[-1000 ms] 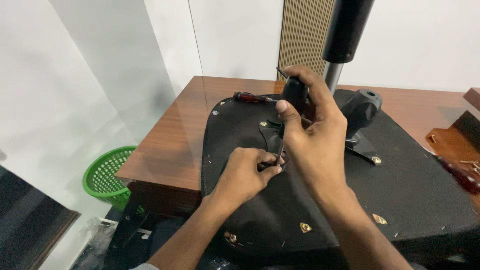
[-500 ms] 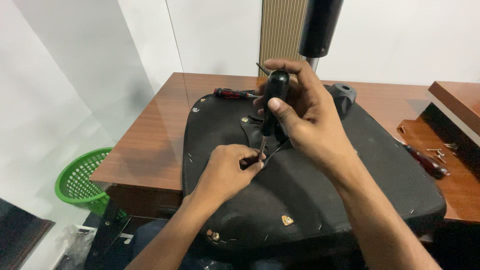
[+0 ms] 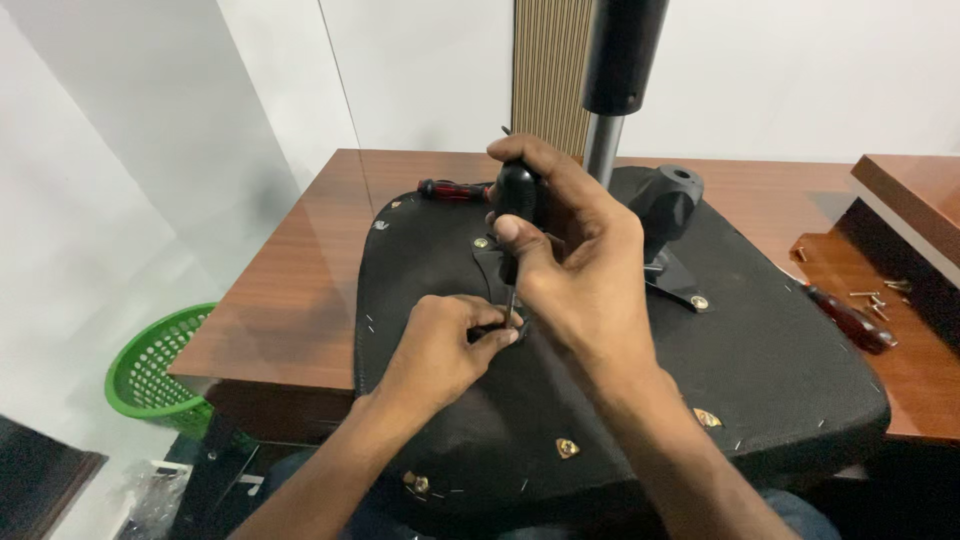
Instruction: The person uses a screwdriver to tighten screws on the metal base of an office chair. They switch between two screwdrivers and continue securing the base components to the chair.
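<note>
Unmoved: right hand [image 3: 575,265] grips screwdriver [image 3: 516,215] | left hand [image 3: 445,345] steadies tip | screwdrivers: 3

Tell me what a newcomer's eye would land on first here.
Probably the two hands at the centre: the right hand grips a black-handled screwdriver upright, while the left hand pinches at its tip. Both work on a black upturned chair seat lying across the brown desk. A green basket stands lower left.

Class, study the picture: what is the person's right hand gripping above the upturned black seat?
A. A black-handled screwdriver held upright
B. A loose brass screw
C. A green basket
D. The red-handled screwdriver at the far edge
A: the right hand wraps the black-handled screwdriver, tip down on the seat beside the left hand.
</note>
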